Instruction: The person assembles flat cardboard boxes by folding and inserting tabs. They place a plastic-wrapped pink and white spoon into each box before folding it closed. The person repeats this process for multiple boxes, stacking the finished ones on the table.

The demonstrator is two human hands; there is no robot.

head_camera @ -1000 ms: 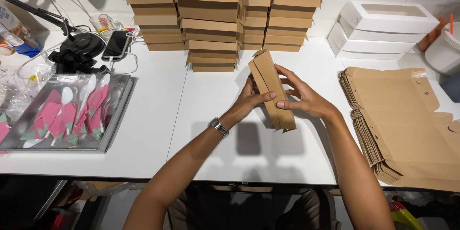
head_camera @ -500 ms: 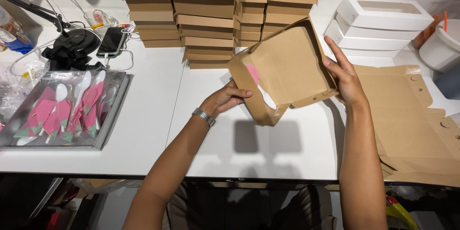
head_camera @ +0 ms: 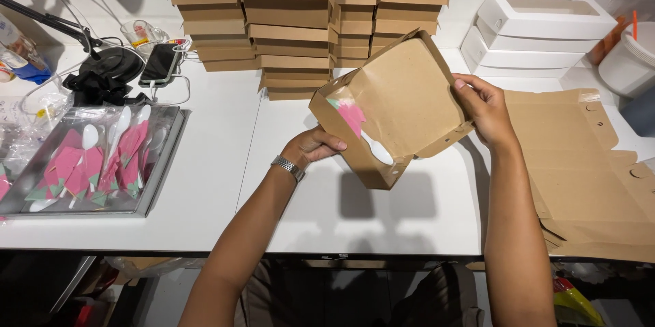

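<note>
I hold a brown cardboard box (head_camera: 402,98) tilted above the white table (head_camera: 225,184), its open inside turned toward me. My left hand (head_camera: 315,147) grips its lower left wall, a metal watch on that wrist. My right hand (head_camera: 483,105) pinches the right side flap. Inside the box lie a white plastic spoon (head_camera: 377,150) and a pink and green paper packet (head_camera: 351,115).
Stacks of closed brown boxes (head_camera: 307,20) stand at the back. White window boxes (head_camera: 539,30) sit back right beside a white tub (head_camera: 628,61). Flat brown box blanks (head_camera: 587,177) lie at the right. A metal tray (head_camera: 160,177) with spoons and pink packets lies left; a phone (head_camera: 159,64) behind it.
The box went from a folded flat piece between both hands to an opened box. A spoon and a pink packet now show inside it.
</note>
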